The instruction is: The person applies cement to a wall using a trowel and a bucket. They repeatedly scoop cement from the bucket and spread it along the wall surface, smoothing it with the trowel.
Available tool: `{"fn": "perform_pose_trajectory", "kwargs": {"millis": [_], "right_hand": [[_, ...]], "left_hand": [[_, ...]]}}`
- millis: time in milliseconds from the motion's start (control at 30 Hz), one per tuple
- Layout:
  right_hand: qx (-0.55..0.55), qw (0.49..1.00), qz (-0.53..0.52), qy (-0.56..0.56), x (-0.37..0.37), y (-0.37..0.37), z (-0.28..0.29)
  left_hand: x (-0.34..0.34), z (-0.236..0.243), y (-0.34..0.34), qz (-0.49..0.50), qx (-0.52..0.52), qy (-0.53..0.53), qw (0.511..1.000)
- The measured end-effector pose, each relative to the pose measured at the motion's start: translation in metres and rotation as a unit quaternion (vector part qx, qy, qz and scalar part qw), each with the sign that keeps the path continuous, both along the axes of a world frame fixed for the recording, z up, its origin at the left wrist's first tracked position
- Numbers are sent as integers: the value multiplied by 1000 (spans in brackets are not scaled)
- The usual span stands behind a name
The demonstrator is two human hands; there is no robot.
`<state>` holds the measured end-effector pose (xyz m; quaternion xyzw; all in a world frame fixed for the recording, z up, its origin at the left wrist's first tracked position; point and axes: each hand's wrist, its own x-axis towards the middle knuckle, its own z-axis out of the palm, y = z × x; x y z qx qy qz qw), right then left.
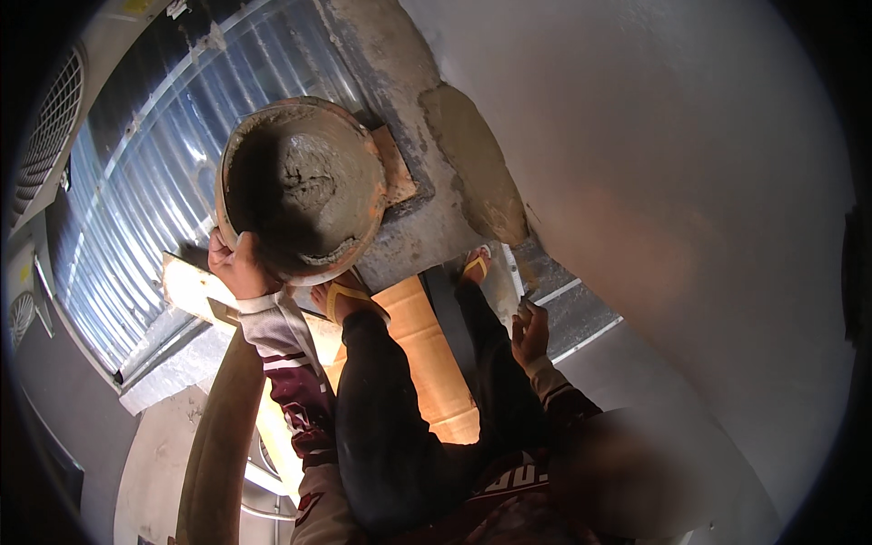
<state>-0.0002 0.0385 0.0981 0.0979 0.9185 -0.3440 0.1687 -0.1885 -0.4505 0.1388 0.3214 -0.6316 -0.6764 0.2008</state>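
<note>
A round, worn pan (pixel 368 213) holds wet grey mortar (pixel 313 173), partly in shadow. My left hand (pixel 241 263) grips its near-left rim, thumb toward the inside and fingers curled round the edge. Lower right, close to the wall, my right hand (pixel 530 336) is closed round a small dark part of something. What it holds is mostly hidden, and I cannot make out its kind. Ahead of that hand, a damp patch of mortar (pixel 472 159) lies along the base of the pale wall (pixel 654 163).
Shiny corrugated metal sheeting (pixel 200 136) spreads left of the pan. A flat board piece (pixel 395 168) sticks out by the pan's right side. My feet, in yellow-strapped sandals (pixel 341 295), stand beside a brown panel (pixel 422 354). Outdoor fan units (pixel 50 127) line the far left.
</note>
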Motion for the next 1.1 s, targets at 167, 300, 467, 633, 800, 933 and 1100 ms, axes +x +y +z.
{"fn": "perform_pose_trajectory", "kwargs": {"millis": [167,300,467,633,800,933,1100], "right_hand": [[61,996,61,28,-35,-16,12],[76,995,19,56,-38,-11,7],[50,999,-3,15,-24,13,22],[48,993,29,-104,-17,37,8],[-268,806,-345,-400,-21,-12,20],[-450,670,-460,-370,-45,-59,15],[-575,557,-499,-332,-81,-58,0]], "left_hand": [[-3,2,7,7,8,6,1000],[-3,3,9,6,14,24,1000],[-7,8,15,8,-16,-10,1000],[-5,5,9,-6,-77,-41,996],[-9,9,23,7,-52,-9,999],[-4,9,21,-3,-72,-28,997],[-5,8,25,-25,-70,-31,997]]}}
